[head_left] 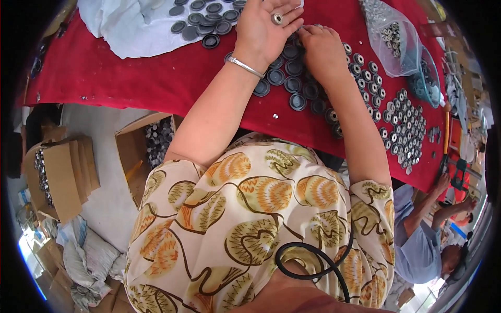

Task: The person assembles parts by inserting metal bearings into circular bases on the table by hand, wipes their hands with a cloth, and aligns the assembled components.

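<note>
My left hand (265,30) is palm up over the red table, fingers loosely spread and cupped. A small ring-shaped metal bearing (277,19) rests in it near the base of the fingers. My right hand (324,52) is palm down beside it, fingers bent and pressed together; whatever they hold is hidden. Dark grey round wheel-like discs (293,84) lie under and between my hands. Just right of my right forearm sit discs with metal bearings in their centres (366,76).
More dark discs (213,21) lie on a white cloth (136,36). Assembled discs (404,125) cluster at right, near a bag of bearings (391,41) and a blue-green basket (425,81). Open cartons (136,141) stand below left. Another person (420,248) works at right.
</note>
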`<state>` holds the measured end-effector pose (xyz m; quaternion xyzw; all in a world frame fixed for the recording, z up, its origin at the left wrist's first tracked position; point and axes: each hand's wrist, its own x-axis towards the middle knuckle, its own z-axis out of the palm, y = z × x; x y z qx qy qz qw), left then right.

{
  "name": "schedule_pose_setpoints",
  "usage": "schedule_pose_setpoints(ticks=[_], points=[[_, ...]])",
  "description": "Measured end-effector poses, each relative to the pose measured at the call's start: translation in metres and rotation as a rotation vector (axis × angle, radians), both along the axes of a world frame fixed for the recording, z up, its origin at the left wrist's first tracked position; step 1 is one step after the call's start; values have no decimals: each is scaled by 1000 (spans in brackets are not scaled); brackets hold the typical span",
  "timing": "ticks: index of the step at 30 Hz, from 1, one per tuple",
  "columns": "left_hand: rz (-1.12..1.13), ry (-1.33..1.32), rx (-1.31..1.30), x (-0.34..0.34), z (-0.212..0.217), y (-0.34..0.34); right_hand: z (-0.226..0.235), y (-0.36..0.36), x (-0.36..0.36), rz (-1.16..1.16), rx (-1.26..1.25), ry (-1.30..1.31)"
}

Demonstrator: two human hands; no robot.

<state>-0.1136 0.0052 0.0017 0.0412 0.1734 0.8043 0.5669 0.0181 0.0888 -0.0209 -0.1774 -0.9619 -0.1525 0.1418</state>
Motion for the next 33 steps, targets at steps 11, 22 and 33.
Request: schedule_pose_setpoints(ticks=[11,22,33], points=[[-240,101,183,21,-14,10,54,-25,10,55,-632,400],[-3,105,-132,1,-18,10,18,-30,35,-62,-438,150],[-46,153,-54,6,-9,1,25,-34,43,-86,-429,237]])
